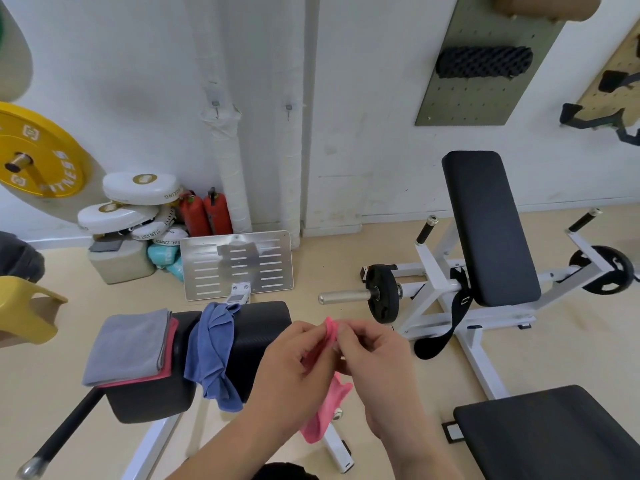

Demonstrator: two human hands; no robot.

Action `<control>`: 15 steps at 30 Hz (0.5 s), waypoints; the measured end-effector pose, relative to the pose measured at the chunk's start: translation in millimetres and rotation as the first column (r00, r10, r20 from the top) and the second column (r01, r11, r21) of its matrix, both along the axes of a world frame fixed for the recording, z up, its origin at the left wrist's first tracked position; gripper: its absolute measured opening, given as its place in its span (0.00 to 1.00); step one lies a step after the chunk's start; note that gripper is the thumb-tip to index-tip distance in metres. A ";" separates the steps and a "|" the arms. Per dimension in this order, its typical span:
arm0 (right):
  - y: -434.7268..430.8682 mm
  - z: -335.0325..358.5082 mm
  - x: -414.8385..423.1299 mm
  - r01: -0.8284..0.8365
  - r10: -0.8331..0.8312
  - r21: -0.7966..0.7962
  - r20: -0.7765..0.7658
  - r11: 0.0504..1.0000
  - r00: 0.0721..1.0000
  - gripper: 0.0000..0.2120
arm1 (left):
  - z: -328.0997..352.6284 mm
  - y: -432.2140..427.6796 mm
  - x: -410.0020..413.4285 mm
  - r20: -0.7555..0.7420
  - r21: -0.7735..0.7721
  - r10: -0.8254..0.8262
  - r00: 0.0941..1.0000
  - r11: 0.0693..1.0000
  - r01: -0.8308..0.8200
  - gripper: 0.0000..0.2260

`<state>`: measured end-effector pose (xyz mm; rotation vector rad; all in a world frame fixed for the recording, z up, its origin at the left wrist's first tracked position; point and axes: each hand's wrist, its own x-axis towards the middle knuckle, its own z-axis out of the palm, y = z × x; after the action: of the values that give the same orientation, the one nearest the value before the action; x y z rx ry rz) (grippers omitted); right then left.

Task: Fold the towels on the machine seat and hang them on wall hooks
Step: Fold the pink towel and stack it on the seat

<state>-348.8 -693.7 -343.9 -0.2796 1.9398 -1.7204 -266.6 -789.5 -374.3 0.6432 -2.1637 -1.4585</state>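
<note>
**Pink towel pinched in both hands over the seat's right end**

The left hand [294, 362] and right hand [374, 356] meet with fingers curled, both pinching the top edge of a pink towel [328, 414]. The towel hangs bunched, long axis roughly vertical, loose end pointing down, near the right end of the machine seat [265, 327]. On the seat's left, a folded grey towel [128, 344] lies on a folded red towel [170, 344]. A blue towel [211, 355] drapes crumpled across the middle. Two wall hooks [215, 105] sit far behind.
</note>
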 end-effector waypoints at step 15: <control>15.8 9.5 -13.1 -0.175 0.200 0.141 -0.194 0.974 0.960 0.09 | 13.4 -25.6 10.5 0.053 0.010 -0.228 0.972 0.974 0.228 0.12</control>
<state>-361.9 -677.9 -334.4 -0.5992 2.0822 -1.4928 -256.1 -815.1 -361.0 0.4508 -2.3408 -1.5762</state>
